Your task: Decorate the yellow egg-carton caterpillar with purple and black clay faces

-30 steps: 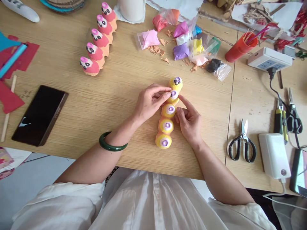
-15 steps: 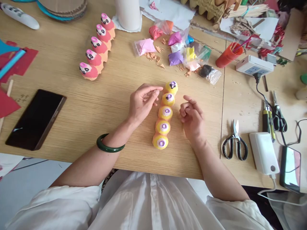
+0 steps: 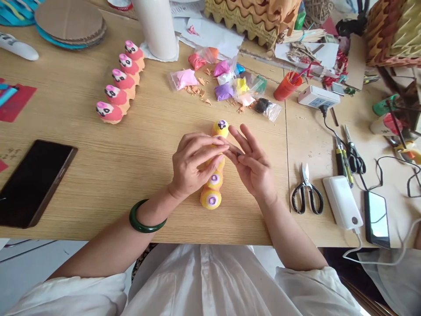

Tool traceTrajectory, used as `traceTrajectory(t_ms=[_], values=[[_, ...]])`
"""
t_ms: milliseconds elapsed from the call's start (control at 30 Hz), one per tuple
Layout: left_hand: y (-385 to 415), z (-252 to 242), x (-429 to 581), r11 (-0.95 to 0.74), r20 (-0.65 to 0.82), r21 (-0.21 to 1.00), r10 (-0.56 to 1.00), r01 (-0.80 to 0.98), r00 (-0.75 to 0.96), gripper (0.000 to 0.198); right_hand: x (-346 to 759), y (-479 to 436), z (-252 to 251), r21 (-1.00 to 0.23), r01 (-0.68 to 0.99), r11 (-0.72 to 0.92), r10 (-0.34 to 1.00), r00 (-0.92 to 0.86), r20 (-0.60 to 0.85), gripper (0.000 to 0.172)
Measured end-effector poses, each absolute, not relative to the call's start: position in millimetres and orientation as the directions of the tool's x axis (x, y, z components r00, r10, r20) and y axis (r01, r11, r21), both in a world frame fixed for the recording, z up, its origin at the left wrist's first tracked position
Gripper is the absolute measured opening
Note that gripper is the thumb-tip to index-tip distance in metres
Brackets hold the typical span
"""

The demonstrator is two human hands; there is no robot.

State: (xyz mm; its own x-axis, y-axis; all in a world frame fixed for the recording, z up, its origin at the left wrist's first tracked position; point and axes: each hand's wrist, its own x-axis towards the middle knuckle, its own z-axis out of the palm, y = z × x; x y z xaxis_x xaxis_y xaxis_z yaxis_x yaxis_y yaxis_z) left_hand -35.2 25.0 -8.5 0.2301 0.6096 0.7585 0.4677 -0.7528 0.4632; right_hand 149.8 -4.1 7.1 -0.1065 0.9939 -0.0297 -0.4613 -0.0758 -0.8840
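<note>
Now, near the bench's front edge (image 3: 230, 239), left hand (image 3: 194, 163) touches right hand (image 3: 255, 169) above a yellow strip (image 3: 214, 180). Any pinch is unclear.

A single camera, worn on the person's head, gives this view. It looks forward and steeply down over the white shirt (image 3: 200, 281), which fills the bottom edge, closest to the lens. The left hand (image 3: 189, 164) and the right hand (image 3: 255, 171) come near the middle of the picture, seen from above and behind at fairly close range. The view is wide: it takes in the bench (image 3: 148, 145) to both sides of the hands, and well beyond them egg trays (image 3: 241, 26) at the top edge.
</note>
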Motion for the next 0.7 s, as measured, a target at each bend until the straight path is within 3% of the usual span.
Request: traceTrajectory(t_ms=[167,333,467,700], values=[[21.0,-8.8,-31.2,-0.814,0.788,0.37,0.53,0.448,0.314,0.02,143.9,-19.2,11.4,-0.9,-0.418,-0.123,0.978,-0.207,-0.038,0.084],[22.3,-12.1,-29.4,-0.831,0.768,0.411,0.538,0.375,0.348,0.011,145.9,-20.9,9.6,-0.85,-0.486,-0.202,0.962,-0.261,-0.08,0.081],[22.6,-11.2,-29.9,-0.807,0.773,0.487,0.576,0.333,0.264,0.009,146.4,-20.6,9.9,-0.873,-0.456,-0.17,0.964,-0.261,-0.052,0.064],[19.5,-6.9,-32.3,-0.749,0.743,0.582,0.648,0.316,0.168,0.01,147.1,-21.0,1.6,-0.958,-0.243,0.153,0.978,-0.104,0.183,0.024]])
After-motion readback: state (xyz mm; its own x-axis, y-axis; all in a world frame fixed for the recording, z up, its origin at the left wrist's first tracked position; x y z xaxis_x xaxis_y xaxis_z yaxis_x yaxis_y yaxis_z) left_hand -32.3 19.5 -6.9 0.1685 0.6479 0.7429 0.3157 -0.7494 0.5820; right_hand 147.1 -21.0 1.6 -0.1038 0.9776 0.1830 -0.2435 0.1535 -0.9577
